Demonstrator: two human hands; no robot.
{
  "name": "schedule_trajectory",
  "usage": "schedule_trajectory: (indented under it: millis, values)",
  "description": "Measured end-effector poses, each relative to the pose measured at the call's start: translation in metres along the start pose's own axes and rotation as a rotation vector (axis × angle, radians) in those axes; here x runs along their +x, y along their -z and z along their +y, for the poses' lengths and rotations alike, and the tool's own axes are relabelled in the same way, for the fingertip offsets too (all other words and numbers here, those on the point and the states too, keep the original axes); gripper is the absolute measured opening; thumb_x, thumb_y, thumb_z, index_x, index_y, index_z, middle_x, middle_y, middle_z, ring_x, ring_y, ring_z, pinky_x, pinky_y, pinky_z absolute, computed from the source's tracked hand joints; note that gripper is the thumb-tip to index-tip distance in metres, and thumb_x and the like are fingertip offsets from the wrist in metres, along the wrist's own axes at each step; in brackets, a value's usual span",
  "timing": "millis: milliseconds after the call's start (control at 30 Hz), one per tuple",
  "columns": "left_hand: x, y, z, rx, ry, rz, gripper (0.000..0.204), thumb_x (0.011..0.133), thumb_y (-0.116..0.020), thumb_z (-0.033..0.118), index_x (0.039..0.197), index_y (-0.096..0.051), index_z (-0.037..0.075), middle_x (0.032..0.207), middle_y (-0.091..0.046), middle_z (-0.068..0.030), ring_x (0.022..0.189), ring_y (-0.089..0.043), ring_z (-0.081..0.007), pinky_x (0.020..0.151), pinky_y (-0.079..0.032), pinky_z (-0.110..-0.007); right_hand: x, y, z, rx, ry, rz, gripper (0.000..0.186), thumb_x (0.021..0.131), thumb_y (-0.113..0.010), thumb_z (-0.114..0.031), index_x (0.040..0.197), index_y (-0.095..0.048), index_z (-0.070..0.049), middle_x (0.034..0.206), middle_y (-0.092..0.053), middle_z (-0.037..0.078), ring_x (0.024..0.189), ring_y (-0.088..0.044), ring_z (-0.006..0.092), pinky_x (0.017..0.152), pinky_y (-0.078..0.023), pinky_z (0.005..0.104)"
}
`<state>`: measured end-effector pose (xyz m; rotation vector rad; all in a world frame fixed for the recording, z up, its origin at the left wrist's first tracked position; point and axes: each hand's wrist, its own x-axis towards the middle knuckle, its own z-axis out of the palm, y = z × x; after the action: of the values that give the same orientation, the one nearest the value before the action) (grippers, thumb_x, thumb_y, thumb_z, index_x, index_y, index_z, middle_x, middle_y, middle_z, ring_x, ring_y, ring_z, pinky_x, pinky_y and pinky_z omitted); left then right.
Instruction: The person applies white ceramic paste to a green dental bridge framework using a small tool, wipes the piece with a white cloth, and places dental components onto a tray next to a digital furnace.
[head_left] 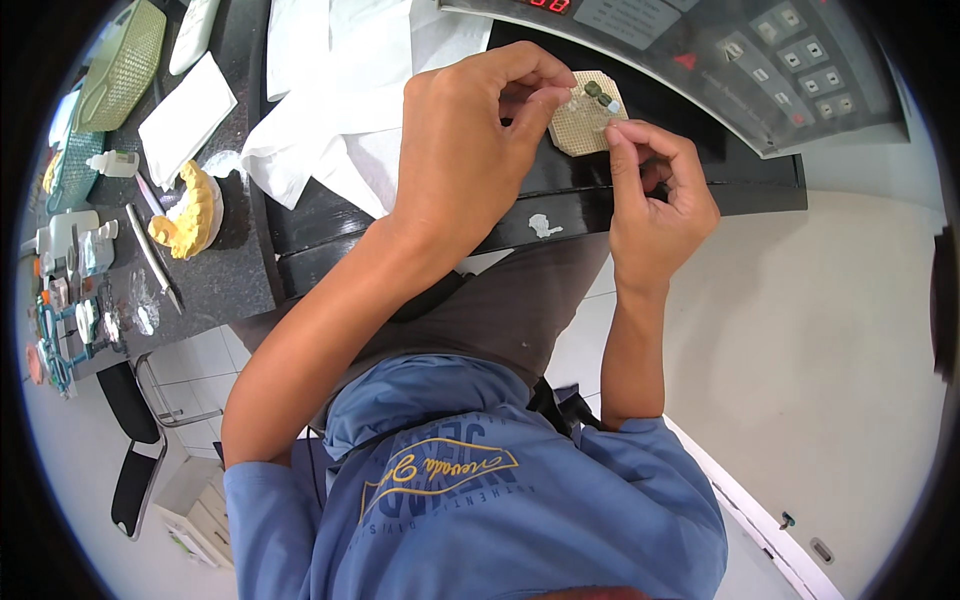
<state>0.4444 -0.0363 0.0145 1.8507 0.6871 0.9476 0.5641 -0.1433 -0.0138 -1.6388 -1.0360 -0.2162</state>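
Observation:
A cream honeycomb firing tray (577, 135) with clipped corners lies under my fingertips on the black surface. Several small dark green pieces (598, 92) and a pale bluish one (614, 106) stand on it in a short row. My left hand (465, 135) reaches over the tray's left edge, thumb and forefinger pinched; whatever is between them is too small to make out. At the tray's right edge, my right hand (657, 190) has its thumb and forefinger closed together, the other fingers curled. I cannot tell what its fingertips hold.
A control panel (750, 70) with buttons stands just beyond the tray. White paper sheets (340, 130) lie left of my left hand. Farther left are a yellow dental model (188, 215), a slim pen-like tool (153, 258), a small white bottle (115, 163) and a green basket (122, 75).

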Motion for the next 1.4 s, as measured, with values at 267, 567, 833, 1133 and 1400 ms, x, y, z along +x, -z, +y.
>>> schedule_trajectory:
  millis: [267, 567, 833, 1133, 1400]
  values:
    - [0.0005, -0.0009, -0.0018, 0.008, -0.014, 0.004, 0.010, 0.090, -0.069, 0.007, 0.095, -0.072, -0.001, 0.082, -0.073, -0.0067, 0.074, -0.068, -0.0113, 0.071, -0.056, -0.027, 0.0011, 0.0008, -0.0027, -0.018, 0.006, -0.042, 0.011, 0.079, -0.076, 0.001, 0.087, -0.074, -0.007, 0.075, -0.068, 0.000, 0.059, -0.053, 0.0058, 0.048, -0.037, 0.0202]
    - [0.0015, -0.0006, -0.0011, 0.010, 0.024, -0.019, 0.010, 0.089, -0.068, 0.006, 0.095, -0.072, -0.002, 0.083, -0.073, -0.0076, 0.075, -0.068, -0.0119, 0.072, -0.055, -0.027, 0.0027, 0.0018, -0.0040, -0.024, 0.058, -0.066, 0.013, 0.077, -0.074, 0.003, 0.087, -0.072, -0.006, 0.080, -0.070, 0.002, 0.058, -0.050, 0.0098, 0.051, -0.039, 0.0234]
    - [0.0020, -0.0006, -0.0001, 0.016, 0.035, -0.021, 0.011, 0.089, -0.068, 0.006, 0.096, -0.073, -0.002, 0.083, -0.073, -0.0082, 0.073, -0.067, -0.0115, 0.071, -0.055, -0.027, 0.0027, 0.0026, -0.0031, -0.044, 0.046, -0.089, 0.013, 0.077, -0.075, 0.002, 0.087, -0.071, -0.006, 0.076, -0.066, 0.001, 0.055, -0.042, 0.0107, 0.051, -0.037, 0.0257]
    - [0.0022, -0.0006, -0.0009, 0.058, 0.021, -0.058, 0.011, 0.088, -0.069, 0.006, 0.095, -0.073, -0.001, 0.081, -0.073, -0.0068, 0.070, -0.065, -0.0098, 0.066, -0.053, -0.026, 0.0040, 0.0009, -0.0015, -0.016, 0.069, -0.083, 0.015, 0.076, -0.075, 0.002, 0.089, -0.072, -0.006, 0.075, -0.065, 0.000, 0.055, -0.043, 0.0101, 0.050, -0.037, 0.0249]
    - [0.0020, -0.0015, -0.0018, 0.074, 0.013, -0.070, 0.011, 0.089, -0.070, 0.007, 0.096, -0.074, 0.000, 0.079, -0.073, -0.0058, 0.067, -0.063, -0.0092, 0.062, -0.050, -0.025, -0.0022, 0.0032, 0.0036, 0.067, -0.010, 0.040, 0.021, 0.080, -0.073, 0.004, 0.099, -0.070, -0.005, 0.083, -0.064, 0.002, 0.055, -0.044, 0.0045, 0.049, -0.035, 0.0197]
